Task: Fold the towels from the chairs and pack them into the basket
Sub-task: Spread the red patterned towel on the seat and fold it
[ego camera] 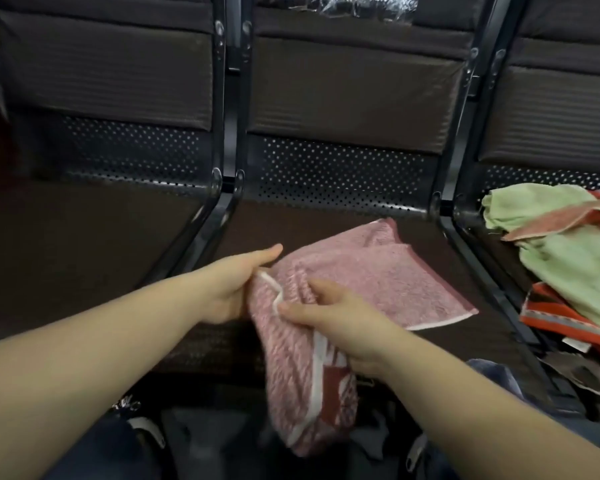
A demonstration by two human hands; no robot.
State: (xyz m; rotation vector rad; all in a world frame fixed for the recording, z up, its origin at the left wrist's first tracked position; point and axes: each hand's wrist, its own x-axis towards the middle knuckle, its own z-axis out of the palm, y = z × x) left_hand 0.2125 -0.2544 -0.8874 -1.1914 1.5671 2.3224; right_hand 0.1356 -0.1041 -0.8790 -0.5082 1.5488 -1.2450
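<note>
Both hands grip a pink terry towel with white edging (pixel 354 271) on the middle dark chair seat (pixel 326 216): left hand (pixel 236 282) holds its left edge, right hand (pixel 329 313) pinches the near hem, which droops off the seat front.

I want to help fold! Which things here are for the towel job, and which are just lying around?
For the job: pink towel held by left hand and right hand; green towel; orange towel; middle chair seat.

Just lying about: clear plastic wrap; dark scrap. No basket in view.
</note>
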